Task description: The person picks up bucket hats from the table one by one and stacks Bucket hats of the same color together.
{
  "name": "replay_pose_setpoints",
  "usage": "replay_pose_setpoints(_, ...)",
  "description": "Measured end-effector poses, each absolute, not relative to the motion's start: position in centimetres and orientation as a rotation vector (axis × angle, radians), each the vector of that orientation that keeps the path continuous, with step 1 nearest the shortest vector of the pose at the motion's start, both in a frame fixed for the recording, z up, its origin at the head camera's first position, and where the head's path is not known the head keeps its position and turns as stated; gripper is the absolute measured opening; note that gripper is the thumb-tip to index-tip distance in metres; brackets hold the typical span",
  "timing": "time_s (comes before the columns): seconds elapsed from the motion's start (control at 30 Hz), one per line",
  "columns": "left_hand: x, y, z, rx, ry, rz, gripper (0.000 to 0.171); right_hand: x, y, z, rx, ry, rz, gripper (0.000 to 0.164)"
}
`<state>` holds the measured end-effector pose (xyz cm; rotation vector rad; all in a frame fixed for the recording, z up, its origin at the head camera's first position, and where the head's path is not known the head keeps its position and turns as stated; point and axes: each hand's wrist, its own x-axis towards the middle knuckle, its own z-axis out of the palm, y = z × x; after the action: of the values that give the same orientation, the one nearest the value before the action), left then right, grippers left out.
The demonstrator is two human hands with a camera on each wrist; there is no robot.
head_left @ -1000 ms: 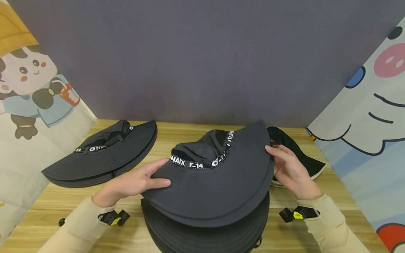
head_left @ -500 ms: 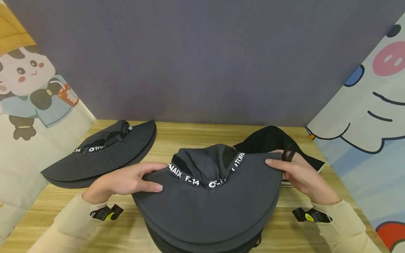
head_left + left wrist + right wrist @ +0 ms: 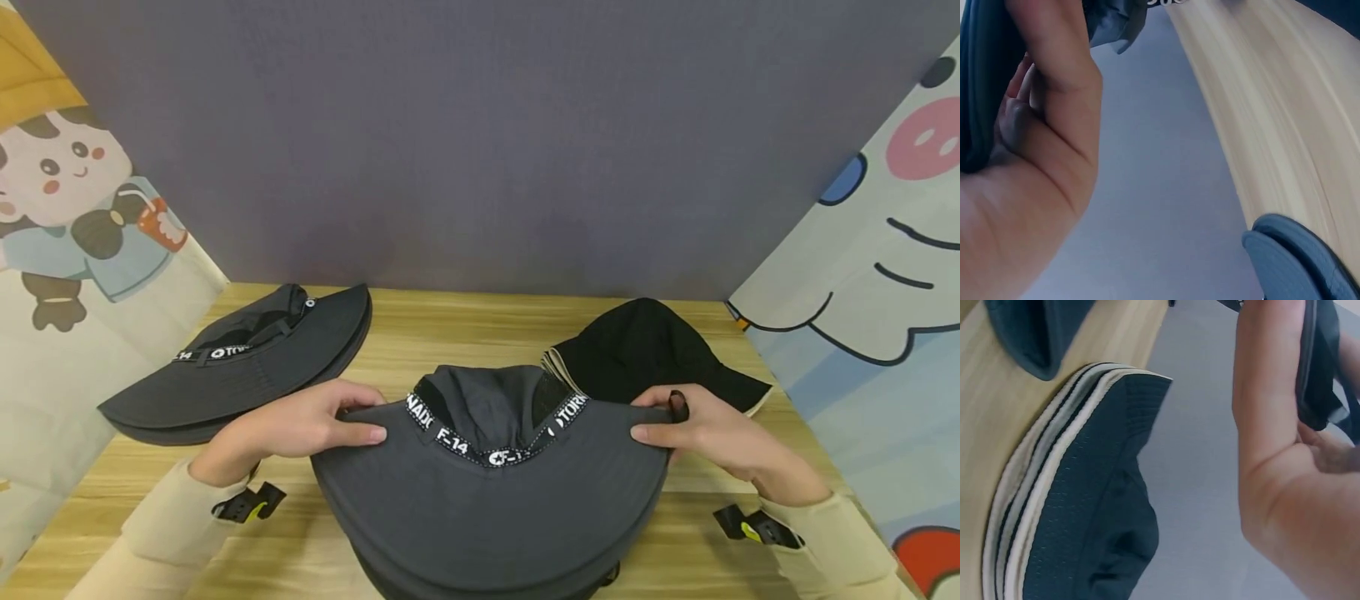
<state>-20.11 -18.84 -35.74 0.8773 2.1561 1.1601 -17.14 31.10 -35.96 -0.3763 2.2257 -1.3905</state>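
A dark grey wide-brimmed hat [image 3: 487, 508] with white lettering on its band is held up in front of me, brim toward me. My left hand [image 3: 318, 421] pinches the brim's left end, thumb on the near face. On the right end my right hand [image 3: 708, 433] pinches the brim, with a small black loop by its fingers. Beneath the held hat, more dark brims show at the bottom, mostly hidden. In the left wrist view my left hand [image 3: 1054, 119] curls against the dark fabric; the right wrist view shows my right hand [image 3: 1279, 437] likewise.
Similar grey hats [image 3: 247, 367] lie nested at the back left of the wooden table [image 3: 450, 321]. Black bucket hats with pale edges [image 3: 645, 350] are stacked at the back right. A grey partition [image 3: 480, 150] stands behind, with printed cartoon panels on both sides.
The held hat has come down and toward me, its brim now spread more level. My right hand moved right and lower, uncovering more of the black bucket hats. The left hand shifted slightly left.
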Motion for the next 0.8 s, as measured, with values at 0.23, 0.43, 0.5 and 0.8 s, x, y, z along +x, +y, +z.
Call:
replay_pose_setpoints(0.23,-20.2,-18.9,-37.2,0.918,2.227,1.058,0.014,-17.4,30.5,-37.9,-0.364,2.142,-1.379,0.038)
replay_pose_setpoints(0.43,-20.0,-18.4,-38.5,0.899,2.328,0.927,0.014,-17.3,29.9,-39.5,-0.352,2.172,-1.292,0.040)
replay_pose_setpoints(0.5,-19.9,-18.2,-38.8,0.876,2.364,0.888,0.015,-17.3,29.7,-40.0,-0.350,2.190,-1.266,0.039)
replay_pose_setpoints(0.8,-19.7,-17.7,-39.9,0.776,2.446,0.752,0.021,-17.0,29.1,-41.0,-0.326,2.276,-1.183,0.032)
